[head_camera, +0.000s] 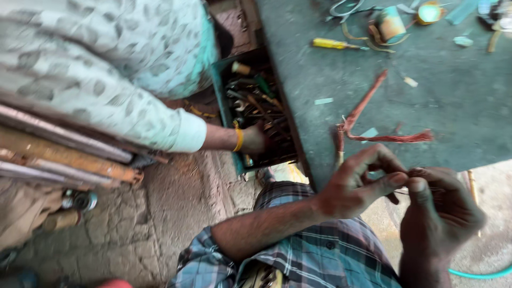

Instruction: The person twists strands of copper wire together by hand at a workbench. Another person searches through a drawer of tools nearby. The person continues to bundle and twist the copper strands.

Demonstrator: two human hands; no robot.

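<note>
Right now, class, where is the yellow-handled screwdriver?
In the head view the yellow-handled screwdriver lies on the green workbench, upper middle, just left of the tape roll and far above the person's hands.

Desk (453, 106) ahead, tool drawer (256, 106) at its left

Wire bundle (373, 130) lies on the desk, just beyond both hands; screwdriver (333, 44) farther back; a co-worker's hand (255, 140) inside the drawer.

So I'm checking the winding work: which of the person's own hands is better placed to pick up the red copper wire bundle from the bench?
Probably the left hand: it lies closer to the red copper wire bundle on the green bench. The right hand sits lower, farther away. Both pinch a thin wire strand, so one must let go.
</note>
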